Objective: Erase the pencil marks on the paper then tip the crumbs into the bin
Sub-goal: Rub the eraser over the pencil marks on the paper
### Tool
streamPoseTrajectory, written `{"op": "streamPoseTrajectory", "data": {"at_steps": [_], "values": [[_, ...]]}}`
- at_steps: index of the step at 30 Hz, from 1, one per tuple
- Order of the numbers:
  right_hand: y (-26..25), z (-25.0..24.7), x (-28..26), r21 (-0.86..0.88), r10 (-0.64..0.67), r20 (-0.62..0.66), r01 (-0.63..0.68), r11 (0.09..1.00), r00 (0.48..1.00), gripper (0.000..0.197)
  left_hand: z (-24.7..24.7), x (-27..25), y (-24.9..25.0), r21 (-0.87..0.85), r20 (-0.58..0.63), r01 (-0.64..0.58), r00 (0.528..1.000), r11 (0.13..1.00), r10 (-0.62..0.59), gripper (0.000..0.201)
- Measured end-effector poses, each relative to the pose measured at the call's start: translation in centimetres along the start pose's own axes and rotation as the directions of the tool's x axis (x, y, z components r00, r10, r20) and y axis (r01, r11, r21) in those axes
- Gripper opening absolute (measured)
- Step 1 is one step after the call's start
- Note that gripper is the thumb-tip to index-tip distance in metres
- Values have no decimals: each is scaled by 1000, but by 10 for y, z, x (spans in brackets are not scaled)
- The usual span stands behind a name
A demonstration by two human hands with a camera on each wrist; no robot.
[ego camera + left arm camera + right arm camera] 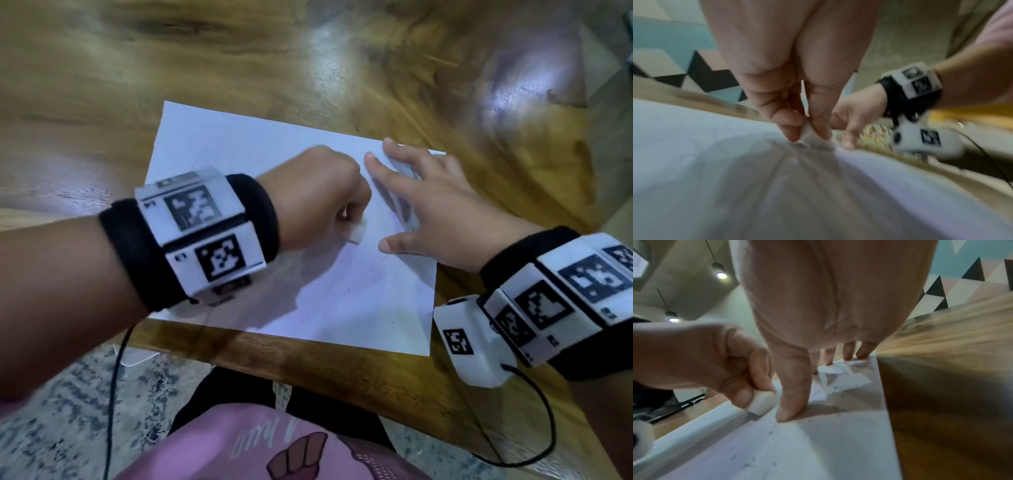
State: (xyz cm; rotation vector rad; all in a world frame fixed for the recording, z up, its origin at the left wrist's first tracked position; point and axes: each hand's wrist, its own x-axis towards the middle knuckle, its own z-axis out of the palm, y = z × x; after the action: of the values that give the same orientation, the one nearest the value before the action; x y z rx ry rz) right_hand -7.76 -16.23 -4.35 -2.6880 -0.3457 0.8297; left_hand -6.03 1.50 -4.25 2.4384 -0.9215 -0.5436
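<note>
A white sheet of paper (pixel 260 150) lies on the wooden table near its front edge. My left hand (pixel 329 202) is curled in a fist at the sheet's middle and pinches a small white eraser (pixel 357 234), whose tip touches the paper (pixel 694 146). The eraser (pixel 761 403) shows between the thumb and fingers in the right wrist view, and the eraser (pixel 810 135) is also pinched in the left wrist view. My right hand (pixel 421 205) lies spread with straight fingers pressing the paper's right part. Small dark crumbs (pixel 770 433) dot the paper (pixel 818 443).
The wooden table (pixel 239 51) stretches beyond the sheet. Its front edge (pixel 308 363) runs just below the paper, with a speckled floor (pixel 68 394) and my pink shirt (pixel 239 445) under it. No bin shows in any view.
</note>
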Motion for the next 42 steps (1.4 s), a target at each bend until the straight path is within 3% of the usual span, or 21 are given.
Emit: {"op": "streamPoseTrajectory", "data": {"at_steps": [2,5,7,9,11,13,16,19,21,25,28,31,33,37,39,42], "values": [[0,-1,1,-4,2,1,-2,1000,1000,98,10,-11,0,10,28,-30,999,1000,29,21],[1,-1,1,2,6,-2,-6,1000,1000,98,35,-45,-2,-48,198,19,980,999,-9,18],[1,0,1,-4,2,2,-2,1000,1000,98,39,-51,-4,-49,260,-26,965,998,38,11],[0,1,1,-19,1,-1,-1,1000,1000,98,29,-33,-2,-110,206,-3,978,994,26,8],[-1,0,1,-23,4,-5,-4,1000,1000,99,11,-11,6,-71,65,0,998,997,5,13],[-1,0,1,-17,9,-7,-9,1000,1000,99,6,2,7,-55,1,-1,1000,999,1,15],[-1,-1,1,-7,15,-2,-15,1000,1000,98,20,-18,3,-113,122,-62,990,992,75,20],[0,-1,1,-4,8,2,-8,1000,1000,98,29,-41,3,-128,302,-46,950,991,83,4],[0,0,1,-11,2,-4,-2,1000,1000,98,24,-28,3,-128,273,-56,958,990,90,4],[0,1,2,-9,-4,-20,4,1000,1000,99,10,3,8,-29,46,-58,997,998,59,12],[1,0,1,-6,0,-1,0,1000,1000,98,18,-23,11,-85,183,-136,972,987,149,17],[1,-1,0,-2,1,8,-1,1000,1000,98,33,-48,13,-31,343,-97,934,995,102,11],[1,0,0,-7,-5,6,5,1000,1000,98,29,-44,5,-87,287,0,958,996,25,5],[0,-1,0,-6,4,12,-4,1000,1000,98,5,-7,-4,-12,26,-57,998,998,57,17],[-1,-1,0,-6,13,14,-13,1000,1000,98,4,-4,-4,-3,30,-49,998,999,50,16],[-1,-2,0,-4,16,23,-16,1000,1000,98,17,-35,0,-80,179,-80,979,994,93,13]]}}
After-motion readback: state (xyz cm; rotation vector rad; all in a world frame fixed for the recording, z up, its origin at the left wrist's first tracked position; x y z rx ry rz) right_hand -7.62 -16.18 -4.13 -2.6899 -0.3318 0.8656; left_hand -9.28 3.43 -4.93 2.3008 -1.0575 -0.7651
